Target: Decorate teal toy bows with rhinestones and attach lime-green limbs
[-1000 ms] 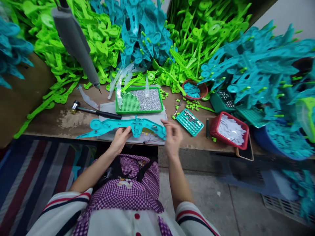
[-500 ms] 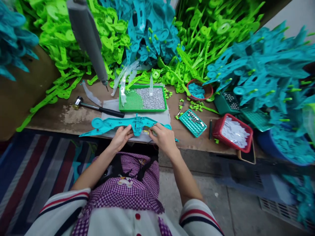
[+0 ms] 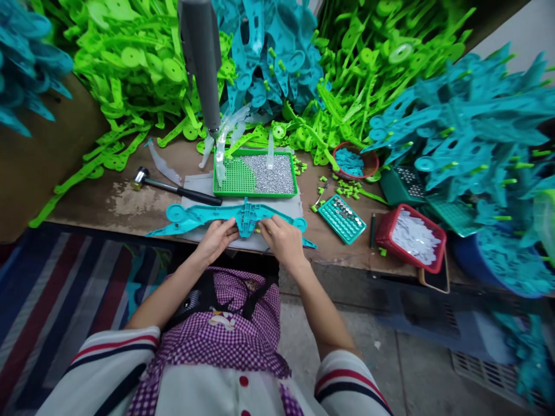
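Observation:
A long turquoise plastic part (image 3: 203, 214) with a ribbed middle block lies across the table's front edge. My left hand (image 3: 218, 238) grips its lower edge just left of the block, thumb and fingers closed. Right of the block, my right hand (image 3: 284, 241) has its fingers pinched together against the part. Whatever sits between those fingertips is too small and hidden to name. Behind the part stands a green tray (image 3: 255, 195) of small metal pieces, with some translucent plastic strips (image 3: 222, 156) leaning on it. A grey electric screwdriver (image 3: 202, 63) hangs above the tray's left end.
A hammer (image 3: 177, 189) lies left of the tray. To the right are a teal tray (image 3: 342, 222) of round metal pieces, a red basket (image 3: 385, 231) of white pieces and a small red bowl (image 3: 375, 169). Green parts (image 3: 143, 63) and turquoise parts (image 3: 472, 115) pile up behind.
The hanging screwdriver has swung right toward the tray. My right hand's fingertips have shifted left, closer to the middle block. My left hand keeps its grip on the turquoise part.

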The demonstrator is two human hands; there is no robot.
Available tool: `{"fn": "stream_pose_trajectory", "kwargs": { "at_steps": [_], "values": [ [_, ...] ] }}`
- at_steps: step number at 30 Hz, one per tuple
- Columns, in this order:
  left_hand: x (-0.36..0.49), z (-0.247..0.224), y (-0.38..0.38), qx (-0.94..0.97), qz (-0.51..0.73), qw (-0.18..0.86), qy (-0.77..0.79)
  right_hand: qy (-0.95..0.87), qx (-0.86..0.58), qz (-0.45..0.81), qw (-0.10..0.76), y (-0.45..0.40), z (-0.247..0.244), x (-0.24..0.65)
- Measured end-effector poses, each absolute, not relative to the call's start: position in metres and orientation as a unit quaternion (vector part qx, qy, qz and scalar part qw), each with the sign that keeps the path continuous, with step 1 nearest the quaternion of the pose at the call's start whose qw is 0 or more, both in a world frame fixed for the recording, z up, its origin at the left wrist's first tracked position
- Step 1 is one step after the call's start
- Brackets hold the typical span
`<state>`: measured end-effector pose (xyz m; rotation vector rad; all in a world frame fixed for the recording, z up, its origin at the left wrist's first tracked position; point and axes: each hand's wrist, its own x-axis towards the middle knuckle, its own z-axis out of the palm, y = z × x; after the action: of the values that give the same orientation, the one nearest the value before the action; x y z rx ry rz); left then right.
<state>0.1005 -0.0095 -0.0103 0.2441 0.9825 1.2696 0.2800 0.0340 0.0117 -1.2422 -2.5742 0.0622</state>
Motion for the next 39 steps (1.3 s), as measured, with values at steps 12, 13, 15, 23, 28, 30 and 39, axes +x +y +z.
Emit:
{"fn": "stream_pose_trajectory", "kwargs": {
  "at_steps": [12,13,15,23,28,30,39],
  "values": [
    [0.098,-0.012,-0.009,0.106,0.577,0.694,0.417,-0.874,-0.447,0.065,0.18,0.026,-0.009,0.271],
    [0.098,-0.013,-0.01,0.106,0.577,0.693,0.419,-0.875,-0.444,0.066,0.18,0.025,-0.01,0.27],
    [0.099,-0.013,-0.009,0.109,0.575,0.692,0.423,-0.878,-0.439,0.067,0.179,0.025,-0.011,0.266],
    [0.078,-0.013,-0.008,0.185,0.478,0.726,0.459,-0.834,-0.513,0.149,0.14,0.031,-0.005,0.256],
    [0.047,0.006,-0.016,0.514,0.332,0.56,0.559,-0.812,-0.551,0.163,0.1,0.03,-0.005,0.25],
    [0.046,0.014,-0.007,0.603,0.348,0.414,0.587,-0.808,-0.56,0.165,0.082,0.03,-0.003,0.248],
    [0.073,0.011,0.058,0.736,0.132,0.289,0.598,-0.793,-0.577,0.195,0.007,0.035,0.011,0.244]
  ]
}}
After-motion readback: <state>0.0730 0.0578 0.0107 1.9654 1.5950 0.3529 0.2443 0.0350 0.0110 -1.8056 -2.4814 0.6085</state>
